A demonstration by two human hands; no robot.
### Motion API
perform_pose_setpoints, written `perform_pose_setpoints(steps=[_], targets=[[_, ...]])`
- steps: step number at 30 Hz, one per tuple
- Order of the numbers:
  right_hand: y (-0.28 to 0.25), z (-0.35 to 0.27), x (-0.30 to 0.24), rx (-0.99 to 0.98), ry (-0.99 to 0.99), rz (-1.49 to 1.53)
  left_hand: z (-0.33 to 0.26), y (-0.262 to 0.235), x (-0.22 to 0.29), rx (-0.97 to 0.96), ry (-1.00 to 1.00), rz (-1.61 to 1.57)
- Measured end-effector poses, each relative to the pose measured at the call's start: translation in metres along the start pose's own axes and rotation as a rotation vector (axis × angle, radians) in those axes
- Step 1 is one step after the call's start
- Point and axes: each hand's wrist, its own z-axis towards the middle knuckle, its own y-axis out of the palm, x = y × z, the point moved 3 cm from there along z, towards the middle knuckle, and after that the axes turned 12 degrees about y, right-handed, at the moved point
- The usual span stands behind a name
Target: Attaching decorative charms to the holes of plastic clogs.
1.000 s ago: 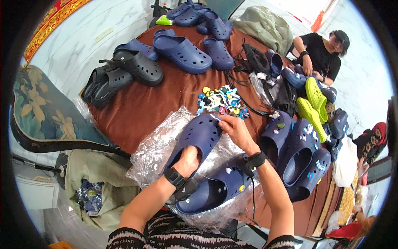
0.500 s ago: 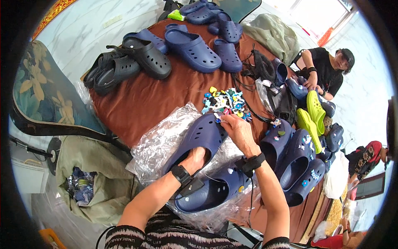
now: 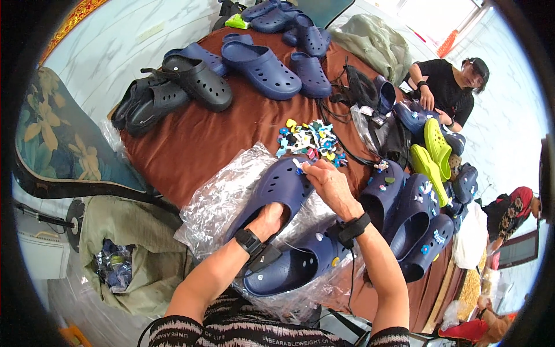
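Observation:
A navy foam clog [image 3: 278,186] with round holes is held over clear plastic wrapping [image 3: 211,199]. My left hand [image 3: 270,221] reaches in through its opening; the fingers are hidden inside the shoe. At the toe, my right hand [image 3: 328,184] pinches a small white-and-blue shoe charm [image 3: 299,166] against the upper. Just beyond the toe lies a heap of colourful shoe charms [image 3: 309,140]. Nearer to me, another navy clog [image 3: 277,276] rests on the plastic, with a few charms on it.
Several decorated navy clogs [image 3: 411,211] stand at the right, past them lime-green clogs [image 3: 437,149]. Black clogs [image 3: 202,81] and plain navy clogs [image 3: 263,69] line the far side of the brown-covered table [image 3: 167,156]. A co-worker [image 3: 448,87] handles clogs at far right. An open sack [image 3: 141,231] stands left.
The whole view has shifted slightly. My left hand stays inside the clog, and my right hand remains at the toe with the charm, its fingers slightly repositioned.

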Motion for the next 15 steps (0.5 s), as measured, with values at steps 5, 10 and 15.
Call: perform_pose_setpoints(steps=[5, 10, 15], targets=[[0.005, -0.005, -0.001, -0.04, 0.02, -0.025, 0.006, -0.009, -0.008, -0.033, -0.001, 0.004], [0.004, -0.007, -0.003, -0.074, 0.028, -0.057, 0.005, -0.014, -0.013, 0.008, 0.0, 0.109], [0.005, -0.005, -0.002, 0.002, -0.042, 0.014, 0.004, -0.016, -0.011, -0.058, 0.027, 0.07]])
